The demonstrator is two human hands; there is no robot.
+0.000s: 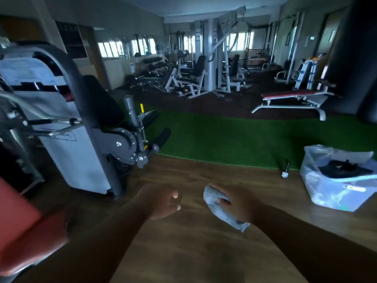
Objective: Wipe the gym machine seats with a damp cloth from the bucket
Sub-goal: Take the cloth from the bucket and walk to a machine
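My right hand (238, 203) grips a bunched grey cloth (216, 203) over the wooden floor, low in the middle of the head view. My left hand (163, 201) hangs beside it with relaxed fingers and holds nothing. A red padded seat (24, 237) fills the lower left corner, close to my left forearm. A grey weight machine (67, 127) with a black padded seat back (102, 105) stands at the left. A translucent plastic container (334, 180) with dark things inside sits on the floor at the right.
A small dark bottle (285, 171) stands on the floor left of the container. A strip of green turf (234, 137) runs across the middle. Beyond it stand a red flat bench (289, 94) and several white machines (193, 78). A dark punching bag (355, 58) hangs at the right.
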